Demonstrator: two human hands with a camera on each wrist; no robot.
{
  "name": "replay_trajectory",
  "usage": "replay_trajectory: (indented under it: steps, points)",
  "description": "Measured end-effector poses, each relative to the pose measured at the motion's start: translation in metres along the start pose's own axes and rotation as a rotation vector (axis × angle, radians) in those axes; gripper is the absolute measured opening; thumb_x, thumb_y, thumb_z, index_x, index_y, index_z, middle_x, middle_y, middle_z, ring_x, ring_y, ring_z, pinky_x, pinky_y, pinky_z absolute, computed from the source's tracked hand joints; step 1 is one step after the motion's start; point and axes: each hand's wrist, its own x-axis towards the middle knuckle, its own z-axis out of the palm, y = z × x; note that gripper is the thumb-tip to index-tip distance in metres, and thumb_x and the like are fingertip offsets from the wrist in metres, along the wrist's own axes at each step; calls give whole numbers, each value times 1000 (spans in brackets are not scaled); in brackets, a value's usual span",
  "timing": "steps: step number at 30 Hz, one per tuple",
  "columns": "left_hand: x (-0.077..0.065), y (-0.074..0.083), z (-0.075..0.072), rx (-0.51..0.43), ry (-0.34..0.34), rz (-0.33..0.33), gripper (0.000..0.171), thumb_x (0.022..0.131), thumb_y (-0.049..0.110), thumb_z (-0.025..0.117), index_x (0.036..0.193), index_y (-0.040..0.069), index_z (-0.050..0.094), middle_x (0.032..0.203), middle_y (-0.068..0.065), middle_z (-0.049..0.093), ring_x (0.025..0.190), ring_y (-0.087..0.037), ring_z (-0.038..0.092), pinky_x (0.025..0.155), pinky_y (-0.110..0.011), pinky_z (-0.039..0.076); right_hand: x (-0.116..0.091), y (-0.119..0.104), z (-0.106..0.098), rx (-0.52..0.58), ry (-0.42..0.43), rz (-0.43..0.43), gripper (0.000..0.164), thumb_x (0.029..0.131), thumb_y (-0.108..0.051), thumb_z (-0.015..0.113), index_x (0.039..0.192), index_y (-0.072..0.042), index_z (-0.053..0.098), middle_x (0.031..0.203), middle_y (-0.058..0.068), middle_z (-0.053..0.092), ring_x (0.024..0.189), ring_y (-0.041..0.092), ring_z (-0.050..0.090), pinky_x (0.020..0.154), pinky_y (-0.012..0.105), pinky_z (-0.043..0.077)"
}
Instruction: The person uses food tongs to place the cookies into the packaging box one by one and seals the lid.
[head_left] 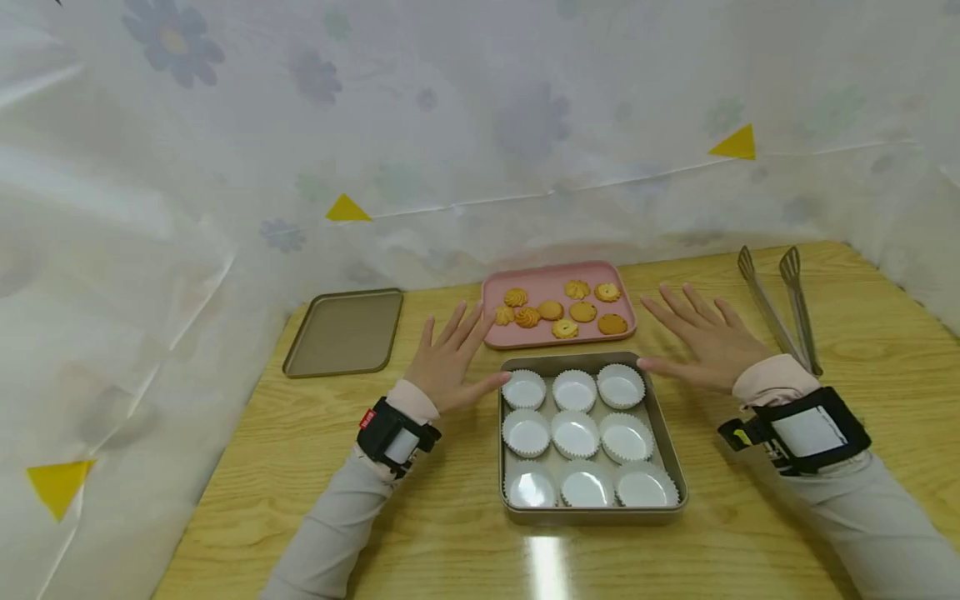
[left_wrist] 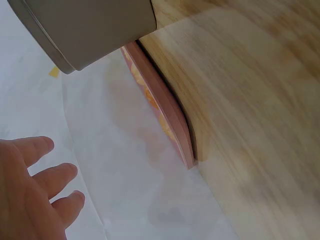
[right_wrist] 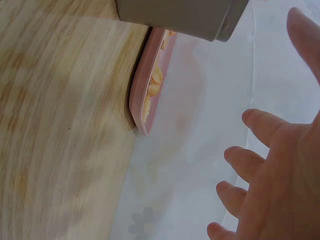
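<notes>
Fingers spread, my left hand (head_left: 446, 367) hovers at the left side of a deep square baking pan (head_left: 592, 517), its thumb pointing at the pan's back left corner. On the other side, my right hand (head_left: 708, 346) is spread too, thumb close to the back right corner. Neither hand holds anything. White fluted paper cups (head_left: 575, 435) stand in rows inside the pan, with nothing in them. Just behind lies a pink tray (head_left: 551, 273) bearing several golden cookies (head_left: 551, 310), some swirled, some round. Both wrist views show the tray from the side, past the pan's wall.
A flat, shallow brown tray (head_left: 343, 333) lies at the back left of the wooden table (head_left: 300, 450). Metal tongs (head_left: 798, 308) with slotted ends lie at the right, beyond my right hand. A flowered white sheet (head_left: 465, 108) with yellow triangles hangs behind the table.
</notes>
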Motion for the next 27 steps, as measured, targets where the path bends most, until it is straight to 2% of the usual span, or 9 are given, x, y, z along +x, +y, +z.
replay_trajectory:
  steps: [8, 14, 18, 20, 22, 23, 25, 27]
  points:
    - [1, 1, -1, -3, -8, -12, 106, 76, 87, -2, 157, 21, 10, 163, -3, 9, 150, -27, 8, 116, -62, 4, 0, 8, 0, 17, 47, -14, 90, 88, -57, 57, 158, -21, 12, 161, 17, 11, 148, 40, 3, 114, 65, 2]
    - [1, 1, -1, -65, 20, -46, 105, 78, 86, 1, 157, 17, 9, 163, -6, 6, 150, -28, 5, 117, -59, 1, -2, 22, -9, 74, 69, 20, 85, 94, -50, 53, 157, -14, 10, 159, 25, 13, 145, 47, 6, 110, 70, 8]
    - [2, 3, -3, -100, 30, -58, 107, 78, 87, 2, 157, 16, 7, 164, -6, 5, 150, -28, 3, 118, -58, 0, -6, 35, -20, 83, 92, 49, 87, 93, -48, 54, 156, -6, 10, 157, 29, 14, 142, 52, 9, 107, 72, 13]
    - [2, 5, -4, -146, 32, -80, 109, 78, 87, 3, 157, 13, 7, 163, -8, 5, 150, -28, 3, 118, -57, 1, -8, 44, -23, 92, 106, 71, 89, 94, -47, 54, 156, -3, 7, 157, 29, 12, 142, 53, 10, 108, 71, 14]
    - [2, 7, -4, -249, 40, -110, 107, 81, 85, 9, 157, 9, 8, 163, -11, 6, 150, -29, 2, 118, -56, 2, -10, 55, -27, 98, 119, 101, 91, 95, -47, 53, 155, -1, 2, 157, 31, 10, 141, 54, 10, 109, 69, 15]
    - [3, 8, -4, -339, 42, -133, 103, 85, 82, 14, 157, 8, 7, 163, -12, 5, 150, -29, 0, 119, -55, 2, -11, 61, -29, 112, 121, 126, 91, 95, -47, 52, 155, -3, -1, 157, 31, 8, 141, 54, 9, 108, 70, 16]
    - [3, 12, -4, -556, 52, -176, 86, 97, 65, 26, 156, 6, 6, 163, -13, 3, 150, -29, -1, 119, -53, 3, -15, 73, -32, 151, 116, 172, 93, 96, -48, 49, 154, -4, -10, 156, 33, 3, 141, 54, 7, 107, 71, 15]
    - [3, 17, -2, -801, 37, -225, 73, 103, 45, 35, 156, 7, 3, 163, -12, -1, 149, -29, -2, 119, -51, 6, -19, 84, -36, 193, 96, 220, 96, 97, -50, 46, 151, -4, -17, 155, 35, -4, 139, 57, 4, 105, 72, 15]
